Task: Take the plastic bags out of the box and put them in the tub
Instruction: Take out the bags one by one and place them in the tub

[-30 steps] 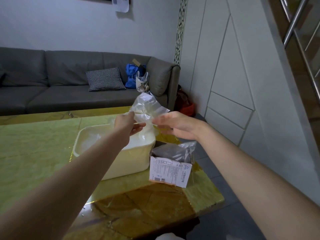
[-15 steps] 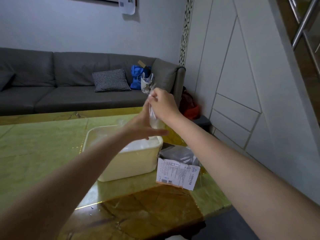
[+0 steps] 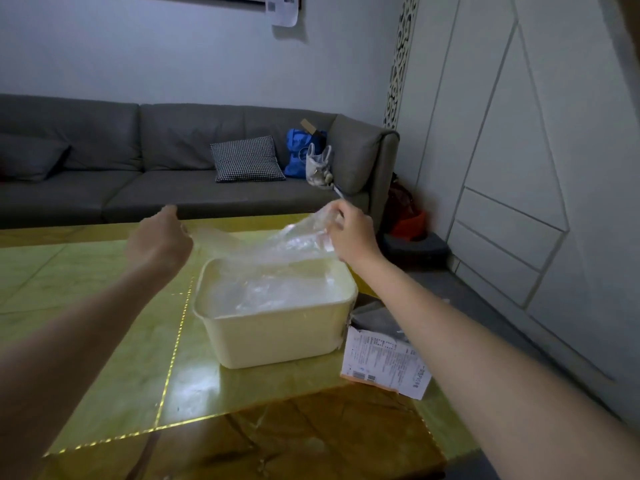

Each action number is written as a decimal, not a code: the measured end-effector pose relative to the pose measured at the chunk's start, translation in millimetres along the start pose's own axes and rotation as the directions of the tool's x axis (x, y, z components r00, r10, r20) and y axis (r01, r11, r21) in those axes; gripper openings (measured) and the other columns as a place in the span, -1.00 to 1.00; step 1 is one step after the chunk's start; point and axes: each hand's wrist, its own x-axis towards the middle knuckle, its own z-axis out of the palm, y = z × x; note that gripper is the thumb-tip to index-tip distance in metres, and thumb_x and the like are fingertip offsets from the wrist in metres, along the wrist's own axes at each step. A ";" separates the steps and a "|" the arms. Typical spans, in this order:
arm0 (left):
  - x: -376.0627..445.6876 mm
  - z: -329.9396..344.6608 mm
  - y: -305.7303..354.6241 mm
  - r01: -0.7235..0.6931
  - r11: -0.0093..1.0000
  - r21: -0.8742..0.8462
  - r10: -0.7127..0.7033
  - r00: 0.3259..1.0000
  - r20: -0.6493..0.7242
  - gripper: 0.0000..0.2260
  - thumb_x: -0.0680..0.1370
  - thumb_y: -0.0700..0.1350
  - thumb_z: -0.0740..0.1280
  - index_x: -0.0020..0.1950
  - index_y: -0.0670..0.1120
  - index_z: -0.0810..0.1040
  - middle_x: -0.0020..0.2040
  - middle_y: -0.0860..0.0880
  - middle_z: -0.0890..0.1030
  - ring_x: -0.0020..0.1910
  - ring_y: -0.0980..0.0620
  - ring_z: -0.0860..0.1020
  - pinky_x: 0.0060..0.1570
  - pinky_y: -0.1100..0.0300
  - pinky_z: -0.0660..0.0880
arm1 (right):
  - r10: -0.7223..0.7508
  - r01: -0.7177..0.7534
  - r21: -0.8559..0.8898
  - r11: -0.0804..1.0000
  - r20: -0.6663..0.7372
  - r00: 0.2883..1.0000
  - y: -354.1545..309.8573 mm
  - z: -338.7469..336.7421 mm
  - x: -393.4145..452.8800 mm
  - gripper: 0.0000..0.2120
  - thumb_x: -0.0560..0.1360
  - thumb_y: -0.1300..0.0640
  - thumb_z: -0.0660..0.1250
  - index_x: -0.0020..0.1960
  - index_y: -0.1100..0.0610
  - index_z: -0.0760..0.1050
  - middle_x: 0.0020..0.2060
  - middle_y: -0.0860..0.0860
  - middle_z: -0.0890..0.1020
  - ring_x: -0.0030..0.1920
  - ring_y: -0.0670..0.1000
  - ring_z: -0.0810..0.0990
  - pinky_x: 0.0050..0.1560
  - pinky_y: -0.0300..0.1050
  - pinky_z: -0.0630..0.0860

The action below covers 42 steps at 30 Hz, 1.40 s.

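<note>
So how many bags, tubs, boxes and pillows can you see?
Clear plastic bag held over the tub: 1
Bags on the sofa, blue bag and white bag: 2
Tub: 1
Box: 1
Checked pillow: 1
Total: 6

Both hands, the left hand and the right hand, stretch a clear plastic bag above the cream tub in the middle of the frame.
</note>
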 end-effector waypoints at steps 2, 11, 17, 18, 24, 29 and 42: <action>4.1 -0.9 -1.8 -0.050 0.998 -0.027 0.049 0.998 -0.036 -0.64 0.53 -0.29 0.19 0.33 -0.18 0.39 0.23 -0.24 0.52 0.17 -0.28 0.47 0.04 -0.03 0.41 | 0.016 -0.003 -0.110 0.994 0.119 0.993 16.0 14.2 -6.5 -0.72 0.60 0.26 0.12 0.29 0.19 0.41 0.08 0.20 0.57 -0.05 0.14 0.54 -0.17 0.02 0.50; -18.8 56.5 38.7 -0.592 0.804 0.062 0.202 0.368 0.908 -0.55 0.58 0.01 0.23 0.46 0.13 0.23 0.48 0.03 0.25 0.41 -0.02 0.31 0.34 0.11 0.26 | -0.022 0.280 -0.600 0.750 0.400 0.916 23.3 37.4 -11.0 -0.50 0.50 0.45 0.09 0.40 0.18 0.16 -0.30 0.07 0.40 -0.41 0.02 0.34 -0.49 -0.13 0.17; -5.3 91.2 33.9 -0.607 0.787 0.105 0.146 0.349 0.925 -0.55 0.59 -0.03 0.20 0.46 0.21 0.20 0.46 0.00 0.27 0.28 -0.01 0.44 0.27 0.13 0.42 | -0.068 0.398 -0.531 0.748 0.535 0.842 5.6 43.2 -9.8 -0.72 0.53 0.35 0.20 0.22 0.21 0.39 0.16 0.13 0.39 0.09 0.17 0.44 -0.15 -0.08 0.37; -3.1 95.2 32.4 -0.607 0.790 0.088 0.159 0.341 0.926 -0.54 0.58 -0.03 0.20 0.45 0.24 0.21 0.46 0.01 0.28 0.30 -0.01 0.43 0.29 0.10 0.41 | 0.027 0.379 -0.510 0.772 0.622 0.782 4.5 47.0 -10.2 -0.71 0.55 0.26 0.24 0.27 0.19 0.40 0.20 0.11 0.41 0.12 0.16 0.46 -0.06 -0.06 0.44; 6.1 98.7 19.2 -0.616 0.784 0.081 0.166 0.333 0.928 -0.57 0.54 0.07 0.27 0.40 0.26 0.28 0.42 0.03 0.31 0.29 -0.03 0.41 0.28 0.09 0.41 | 0.417 0.334 -0.673 0.660 0.698 0.582 17.5 63.8 -2.2 -0.52 0.56 0.12 0.29 0.42 0.22 0.28 0.35 0.16 0.36 0.25 0.15 0.45 0.13 -0.06 0.46; 8.2 68.5 19.8 -0.519 0.848 0.105 0.126 0.391 0.912 -0.45 0.46 0.05 0.40 0.42 0.13 0.31 0.40 0.01 0.33 0.19 0.00 0.46 0.04 0.29 0.45 | 0.340 0.238 -0.610 0.756 0.677 0.652 13.4 49.6 -1.5 -0.40 0.50 0.11 0.37 0.47 0.16 0.22 0.39 0.14 0.27 0.18 0.17 0.49 0.10 -0.05 0.54; -59.0 18.9 116.5 -0.339 0.841 -0.421 0.535 0.405 0.741 -0.65 0.53 -0.22 0.32 0.31 -0.04 0.45 0.33 -0.02 0.45 0.15 0.06 0.48 0.07 0.26 0.44 | 0.549 0.171 -0.751 0.638 0.599 0.583 11.8 -82.1 -18.8 -0.34 0.34 -0.24 0.44 0.22 0.22 0.51 0.08 0.04 0.59 0.08 0.10 0.59 0.08 -0.01 0.57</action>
